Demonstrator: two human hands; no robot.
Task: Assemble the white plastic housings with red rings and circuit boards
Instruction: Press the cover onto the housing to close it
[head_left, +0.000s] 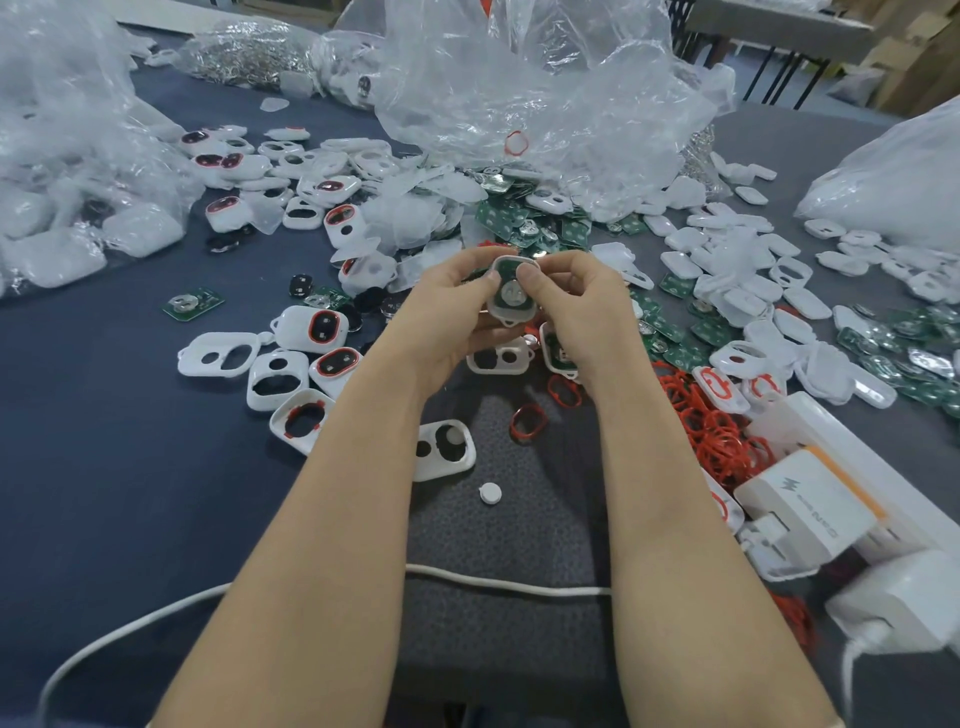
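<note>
My left hand (449, 304) and right hand (579, 299) hold one white housing (514, 314) above the surface (114, 426), fingers (470, 267) curled round it, thumbs pressing a circuit board (506, 292) in — a few ringed housings (318, 326) look done, yet heaps of red rings (711, 431) and boards (535, 223) wait

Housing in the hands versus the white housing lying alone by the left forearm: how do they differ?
The held housing has a green circuit board seated inside; the lone housing shows only two holes. The held housing is pinched up between the left hand and right hand; the lone housing lies flat on the table. Both are white, rounded plastic shells.
</note>
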